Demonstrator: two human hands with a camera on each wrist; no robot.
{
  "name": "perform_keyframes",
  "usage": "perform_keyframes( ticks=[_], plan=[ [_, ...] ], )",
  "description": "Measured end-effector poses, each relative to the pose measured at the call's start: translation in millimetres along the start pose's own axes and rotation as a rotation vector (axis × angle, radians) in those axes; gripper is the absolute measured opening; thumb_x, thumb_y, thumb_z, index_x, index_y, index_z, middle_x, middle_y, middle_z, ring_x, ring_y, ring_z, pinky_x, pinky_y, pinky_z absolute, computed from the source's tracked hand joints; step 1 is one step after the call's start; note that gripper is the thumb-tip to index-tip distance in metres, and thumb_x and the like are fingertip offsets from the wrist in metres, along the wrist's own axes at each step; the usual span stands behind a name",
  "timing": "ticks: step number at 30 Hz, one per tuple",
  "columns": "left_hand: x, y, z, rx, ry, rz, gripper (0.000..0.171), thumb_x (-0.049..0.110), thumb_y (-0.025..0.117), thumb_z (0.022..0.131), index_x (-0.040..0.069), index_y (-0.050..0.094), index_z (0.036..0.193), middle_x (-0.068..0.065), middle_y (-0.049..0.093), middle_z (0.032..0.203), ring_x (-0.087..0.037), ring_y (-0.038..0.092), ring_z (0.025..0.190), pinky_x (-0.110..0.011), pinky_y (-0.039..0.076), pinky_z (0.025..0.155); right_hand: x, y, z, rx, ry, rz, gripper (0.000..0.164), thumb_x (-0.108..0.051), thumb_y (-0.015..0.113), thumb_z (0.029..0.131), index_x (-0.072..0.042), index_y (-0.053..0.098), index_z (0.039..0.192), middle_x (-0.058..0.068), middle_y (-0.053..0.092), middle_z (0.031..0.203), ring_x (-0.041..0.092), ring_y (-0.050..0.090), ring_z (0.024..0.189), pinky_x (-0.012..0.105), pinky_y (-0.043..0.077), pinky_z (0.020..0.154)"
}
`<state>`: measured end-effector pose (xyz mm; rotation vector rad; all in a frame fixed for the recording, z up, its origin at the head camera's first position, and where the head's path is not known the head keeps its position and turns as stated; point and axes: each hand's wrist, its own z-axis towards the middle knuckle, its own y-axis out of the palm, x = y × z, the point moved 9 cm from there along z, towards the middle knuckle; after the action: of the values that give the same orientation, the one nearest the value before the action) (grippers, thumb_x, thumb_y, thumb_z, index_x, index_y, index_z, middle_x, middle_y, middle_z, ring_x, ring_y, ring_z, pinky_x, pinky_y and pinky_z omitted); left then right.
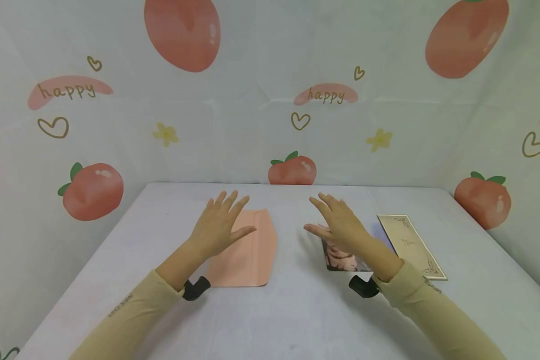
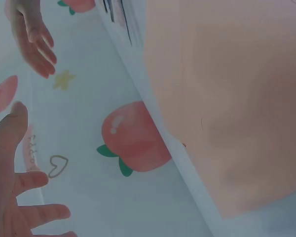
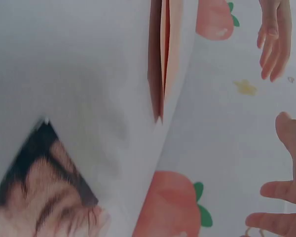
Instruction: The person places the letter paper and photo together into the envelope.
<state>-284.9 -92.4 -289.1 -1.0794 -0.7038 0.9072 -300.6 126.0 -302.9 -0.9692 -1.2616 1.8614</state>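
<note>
In the head view my left hand hangs over a peach-coloured paper envelope, fingers spread and holding nothing. The envelope lies on the table with its flap side to the right; the left wrist view shows its broad face up close. My right hand, also spread and bare of any object, is raised above a card with a pink and dark picture. Hand and wrist hide part of that card. A corner of the card shows in the right wrist view.
A gold card with a pale border and ornate corners lies right of the right hand. Beside it a purple piece shows partly behind the wrist. A white cloth backdrop printed with peaches rises behind the table.
</note>
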Motion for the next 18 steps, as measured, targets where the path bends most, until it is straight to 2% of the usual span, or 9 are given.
perform_keyframes(
  ticks=[6, 10, 18],
  plan=[
    [2.2, 12.0, -3.9, -0.135, 0.009, -0.122, 0.067, 0.05, 0.052, 0.09, 0.01, 0.037, 0.142, -0.022, 0.039, 0.145, -0.044, 0.032, 0.136, -0.059, 0.029, 0.11, -20.0, 11.4, 1.9, -0.022, -0.082, 0.103, 0.061, -0.041, 0.058, 0.09, -0.006, 0.042, 0.138, 0.018, 0.043, 0.142, 0.035, 0.041, 0.132, 0.054, 0.031, 0.111],
    [6.3, 21.7, -8.3, -0.198, 0.043, -0.151, 0.064, 0.048, 0.053, 0.091, 0.008, 0.039, 0.139, -0.023, 0.042, 0.142, -0.045, 0.035, 0.134, -0.057, 0.03, 0.11, -32.5, 21.3, 2.9, -0.043, -0.125, 0.15, 0.056, -0.038, 0.058, 0.091, -0.006, 0.045, 0.136, 0.014, 0.048, 0.139, 0.033, 0.046, 0.128, 0.05, 0.04, 0.106],
    [13.3, 42.2, -16.6, -0.304, 0.069, -0.194, 0.059, 0.044, 0.055, 0.09, 0.007, 0.045, 0.135, -0.022, 0.044, 0.141, -0.043, 0.038, 0.132, -0.056, 0.032, 0.11, -50.0, 45.0, 4.5, -0.144, -0.146, 0.171, 0.053, -0.037, 0.057, 0.092, -0.009, 0.046, 0.136, 0.012, 0.048, 0.139, 0.03, 0.046, 0.129, 0.046, 0.042, 0.105]
  ],
)
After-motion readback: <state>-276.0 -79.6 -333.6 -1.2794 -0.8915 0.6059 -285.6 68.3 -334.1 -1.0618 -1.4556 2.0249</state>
